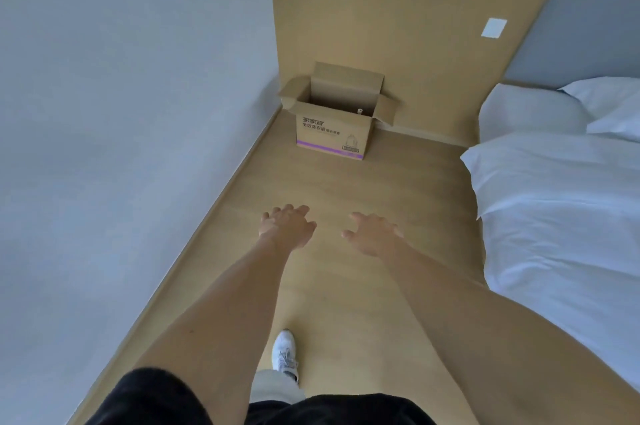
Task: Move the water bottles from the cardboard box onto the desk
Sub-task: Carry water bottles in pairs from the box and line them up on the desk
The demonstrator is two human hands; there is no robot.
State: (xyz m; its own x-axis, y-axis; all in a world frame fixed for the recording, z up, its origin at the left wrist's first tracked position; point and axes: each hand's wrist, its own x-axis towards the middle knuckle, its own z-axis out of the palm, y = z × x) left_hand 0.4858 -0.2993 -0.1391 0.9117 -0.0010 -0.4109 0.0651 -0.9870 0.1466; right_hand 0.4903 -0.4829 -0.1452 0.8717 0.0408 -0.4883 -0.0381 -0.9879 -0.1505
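Note:
An open cardboard box (330, 135) with printed text and a purple stripe stands on the wooden floor in the far corner, its flaps spread out. Just above its front rim shows the white cap of a water bottle (360, 111); the rest of the box's inside is hidden. Both my arms stretch forward toward the box, well short of it. My left hand (287, 225) and my right hand (372, 234) hover over the floor with loosely spread fingers, holding nothing. No desk is in view.
A grey wall (121, 112) runs along the left. A bed (561, 216) with white sheets and pillows fills the right side, leaving a floor strip between them. A wooden wall panel (381, 26) stands behind the box. My white shoe (284, 350) is on the floor below.

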